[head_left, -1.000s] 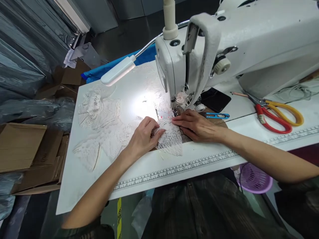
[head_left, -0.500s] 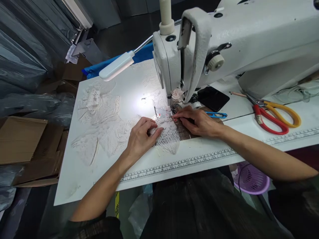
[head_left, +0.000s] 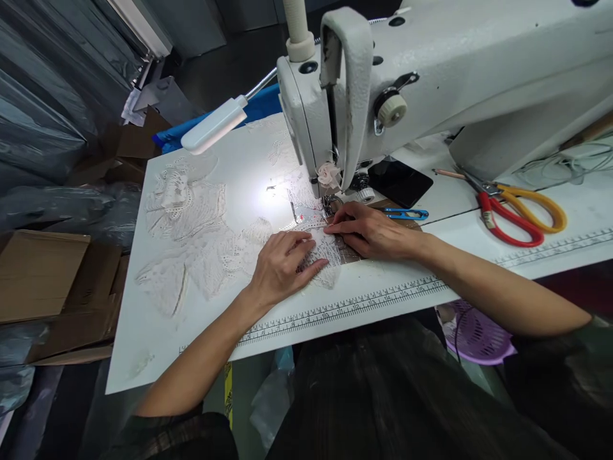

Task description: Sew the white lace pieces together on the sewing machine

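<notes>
A piece of white lace fabric lies on the machine bed below the presser foot of a sewing machine. My left hand rests on the lace's left part, thumb apart from the fingers, pressing it flat. Close to the presser foot, my right hand pinches the lace's right edge between thumb and fingertips. A pale fabric flower hangs on the machine head just above. Under my right hand shows a brown plate. Blue thread snips lie just beyond that hand.
More white lace pieces are spread over the table's left side. A lamp lights the bed. Right of the machine head lie a black phone and red-and-yellow scissors. A printed ruler runs along the front edge; cardboard boxes stand left.
My left hand has slid slightly right over the lace, its fingers flatter and more spread. My right hand still pinches the edge. The whole view has shifted a little.
</notes>
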The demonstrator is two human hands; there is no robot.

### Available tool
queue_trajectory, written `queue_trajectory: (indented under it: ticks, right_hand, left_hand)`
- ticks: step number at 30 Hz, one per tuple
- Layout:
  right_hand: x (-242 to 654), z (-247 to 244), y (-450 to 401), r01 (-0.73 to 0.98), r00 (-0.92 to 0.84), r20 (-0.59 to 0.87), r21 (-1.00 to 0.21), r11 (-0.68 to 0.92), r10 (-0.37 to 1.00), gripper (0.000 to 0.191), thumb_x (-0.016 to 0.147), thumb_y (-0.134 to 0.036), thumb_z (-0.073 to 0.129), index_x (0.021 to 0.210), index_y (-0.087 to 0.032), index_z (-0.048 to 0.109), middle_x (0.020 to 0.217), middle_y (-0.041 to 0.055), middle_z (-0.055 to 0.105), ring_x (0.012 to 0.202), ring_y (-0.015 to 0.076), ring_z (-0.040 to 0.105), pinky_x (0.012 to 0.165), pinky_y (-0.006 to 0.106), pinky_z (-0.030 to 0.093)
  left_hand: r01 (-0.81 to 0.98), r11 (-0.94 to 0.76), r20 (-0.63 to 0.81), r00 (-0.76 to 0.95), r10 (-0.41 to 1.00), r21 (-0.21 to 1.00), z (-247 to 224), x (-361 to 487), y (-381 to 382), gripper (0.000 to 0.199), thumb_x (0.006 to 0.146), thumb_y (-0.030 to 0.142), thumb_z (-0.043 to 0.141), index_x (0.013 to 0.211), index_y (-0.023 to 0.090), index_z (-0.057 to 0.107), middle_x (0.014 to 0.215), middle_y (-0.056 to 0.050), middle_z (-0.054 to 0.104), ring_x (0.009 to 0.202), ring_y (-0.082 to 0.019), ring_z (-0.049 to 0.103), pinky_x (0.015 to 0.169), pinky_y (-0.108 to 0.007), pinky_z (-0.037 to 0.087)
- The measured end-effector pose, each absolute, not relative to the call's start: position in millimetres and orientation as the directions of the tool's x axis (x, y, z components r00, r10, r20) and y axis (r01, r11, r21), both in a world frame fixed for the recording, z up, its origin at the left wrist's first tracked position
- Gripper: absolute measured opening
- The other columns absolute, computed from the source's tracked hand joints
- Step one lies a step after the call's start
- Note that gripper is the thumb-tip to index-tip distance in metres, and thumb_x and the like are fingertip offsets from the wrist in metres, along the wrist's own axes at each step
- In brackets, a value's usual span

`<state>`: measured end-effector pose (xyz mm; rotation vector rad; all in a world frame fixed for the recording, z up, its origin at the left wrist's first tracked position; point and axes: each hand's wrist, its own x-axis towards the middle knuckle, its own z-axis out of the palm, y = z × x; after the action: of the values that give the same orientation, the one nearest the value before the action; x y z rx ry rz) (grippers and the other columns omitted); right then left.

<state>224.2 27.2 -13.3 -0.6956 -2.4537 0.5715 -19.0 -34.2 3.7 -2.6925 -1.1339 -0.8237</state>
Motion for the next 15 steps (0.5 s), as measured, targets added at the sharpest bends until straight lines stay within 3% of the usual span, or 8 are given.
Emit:
queue_trajectory:
  ticks: [3,6,11,15]
  right_hand:
    - [226,-11,28,0.362,-0.727,0.358,-0.525,0.770,0.586,0.036,0.090,-0.013,0.050,0.117,-0.018,0.073,0.115,0.0121,0.063,0.104,0.0229,0.061,0.087,0.037,0.055]
    - [228,-12,31,0.335,-0.736,0.368,-0.532,0.778,0.568,0.035,0.090,-0.012,0.051,0.116,-0.017,0.073,0.115,0.0119,0.064,0.104,0.0223,0.061,0.090,0.037,0.054]
    - [225,-14,29,0.327,-0.757,0.379,-0.485,0.811,0.532,0.037,0.088,-0.011,0.052,0.118,-0.018,0.072,0.114,0.0118,0.063,0.106,0.0236,0.059,0.092,0.039,0.053]
    - [221,-9,23,0.378,-0.753,0.371,-0.433,0.818,0.544,0.039,0.090,-0.012,0.049,0.121,-0.019,0.071,0.110,0.0128,0.063,0.104,0.0258,0.058,0.094,0.044,0.051]
  left_hand:
    - [0.688,-0.718,0.573,0.550,0.608,0.102,5,-16,-37,0.023,0.087,0.033,0.071,0.096,0.012,0.067,0.096,-0.012,0.070,0.079,-0.020,0.065,0.066,-0.035,0.056]
    - [0.609,-0.757,0.562,0.550,0.617,0.236,6,-10,-42,0.006,0.089,0.018,0.066,0.088,0.013,0.066,0.084,-0.008,0.067,0.077,-0.017,0.064,0.065,-0.030,0.056]
    - [0.458,-0.748,0.321,0.702,0.636,0.480,11,-14,-38,0.015,0.091,0.030,0.066,0.092,0.015,0.066,0.092,-0.007,0.065,0.082,-0.016,0.064,0.068,-0.029,0.057]
    - [0.505,-0.700,0.203,0.719,0.665,0.505,21,-27,-35,0.017,0.097,0.028,0.057,0.088,0.016,0.066,0.093,-0.007,0.064,0.083,-0.016,0.063,0.069,-0.030,0.056]
